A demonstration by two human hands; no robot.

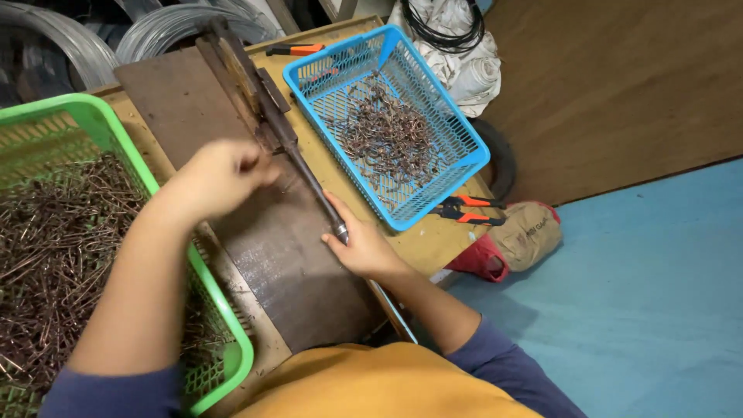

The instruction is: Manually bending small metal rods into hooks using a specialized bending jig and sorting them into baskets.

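Right hand (362, 249) closed on the near end of the lever handle (313, 186), a stiff, heavy dark metal bar, best gripped at that end. It slants across the worktop (433, 240) centre. Left hand (220, 176) pinched shut at the cutter (255, 101); contents unclear. Beyond: blue basket (472, 147).

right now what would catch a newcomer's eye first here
The two bright baskets stand out: a green basket at left heaped with straight wire pieces, and a blue basket at upper right holding bent wire pieces. Between them, on a dark board, the right hand grips the lever handle of a metal tool while the left hand rests near its hinge.
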